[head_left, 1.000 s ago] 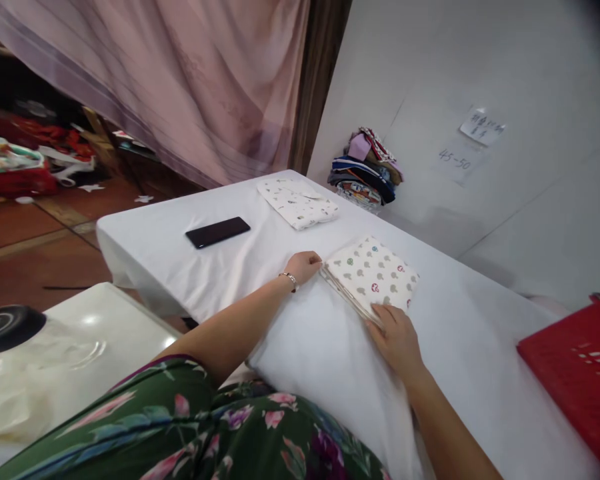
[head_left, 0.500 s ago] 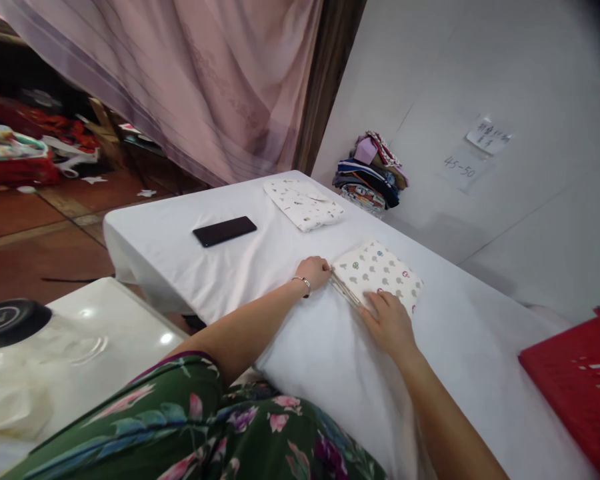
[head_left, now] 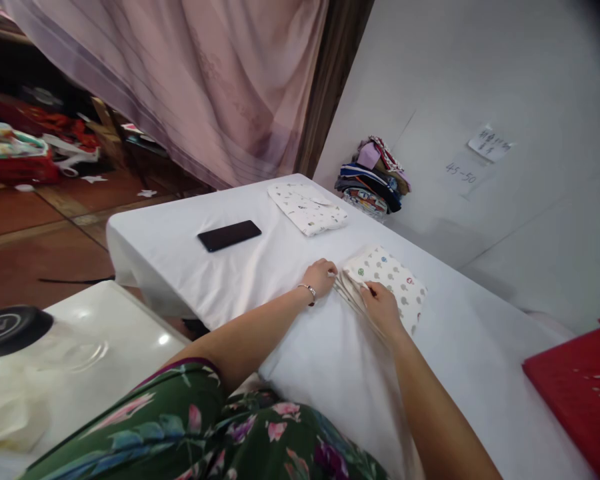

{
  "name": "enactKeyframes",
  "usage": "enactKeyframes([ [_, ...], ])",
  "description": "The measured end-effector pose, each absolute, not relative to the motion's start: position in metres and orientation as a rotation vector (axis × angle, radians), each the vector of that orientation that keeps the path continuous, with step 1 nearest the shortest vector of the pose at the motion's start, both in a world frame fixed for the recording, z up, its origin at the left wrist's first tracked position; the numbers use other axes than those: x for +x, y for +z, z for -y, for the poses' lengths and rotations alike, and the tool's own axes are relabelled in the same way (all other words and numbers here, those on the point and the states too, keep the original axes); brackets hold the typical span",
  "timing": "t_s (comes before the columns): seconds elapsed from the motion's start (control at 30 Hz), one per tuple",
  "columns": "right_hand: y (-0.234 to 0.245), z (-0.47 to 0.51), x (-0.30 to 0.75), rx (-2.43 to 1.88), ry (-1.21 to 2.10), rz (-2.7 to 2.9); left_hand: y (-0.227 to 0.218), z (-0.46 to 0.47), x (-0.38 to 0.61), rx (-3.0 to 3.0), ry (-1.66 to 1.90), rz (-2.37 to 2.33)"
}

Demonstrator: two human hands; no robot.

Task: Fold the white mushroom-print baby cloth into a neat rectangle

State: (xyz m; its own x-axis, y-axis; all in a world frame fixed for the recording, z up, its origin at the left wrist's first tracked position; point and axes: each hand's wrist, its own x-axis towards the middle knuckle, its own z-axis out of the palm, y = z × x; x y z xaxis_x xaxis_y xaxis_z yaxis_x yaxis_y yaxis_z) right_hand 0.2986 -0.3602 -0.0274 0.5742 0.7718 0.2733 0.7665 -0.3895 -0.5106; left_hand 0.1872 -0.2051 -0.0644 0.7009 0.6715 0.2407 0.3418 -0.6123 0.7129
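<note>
A folded white cloth (head_left: 396, 275) with grey, green, blue and red prints lies on the white-covered table (head_left: 480, 360), its layered edge facing me. At the far-left corner of that edge, my left hand (head_left: 319, 277), with a bracelet at the wrist, pinches the fabric. My right hand (head_left: 381, 307) is closed on the near edge and lifts the upper layers a little. Whether the cloth is a garment I cannot tell. A second folded white printed cloth (head_left: 307, 209) lies farther back, apart from both hands.
A black phone (head_left: 229, 236) lies left on the table. Folded clothes (head_left: 369, 180) are piled against the wall at the back. A red plastic basket (head_left: 575, 387) is at the right. Lower left is a white surface (head_left: 115, 327) with a round black object (head_left: 14, 329).
My right hand has gone from lying flat on the printed cloth to gripping its near edge, and the layers there have parted. My left hand stays at the corner.
</note>
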Motion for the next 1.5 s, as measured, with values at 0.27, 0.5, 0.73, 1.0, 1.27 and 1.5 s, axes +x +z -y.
enactKeyframes([
  [0.27,-0.025,0.36,0.297,-2.188,0.122,1.093,-0.058,0.21,0.185,2.325,0.605,-0.708],
  [0.5,-0.023,0.359,0.293,-2.191,0.052,1.178,-0.053,0.214,0.187,2.462,0.531,-0.756],
  [0.73,-0.026,0.36,0.293,-2.181,0.042,1.189,-0.054,0.219,0.191,2.467,0.547,-0.787],
  [1.0,-0.031,0.36,0.295,-2.191,0.024,1.182,-0.055,0.219,0.203,2.316,0.505,-0.915],
  [1.27,-0.03,0.361,0.283,-2.229,-0.179,1.365,-0.056,0.21,0.205,2.11,0.484,-0.9],
  [1.5,-0.03,0.359,0.274,-2.381,-0.407,1.63,-0.054,0.203,0.204,2.076,0.402,-0.843],
])
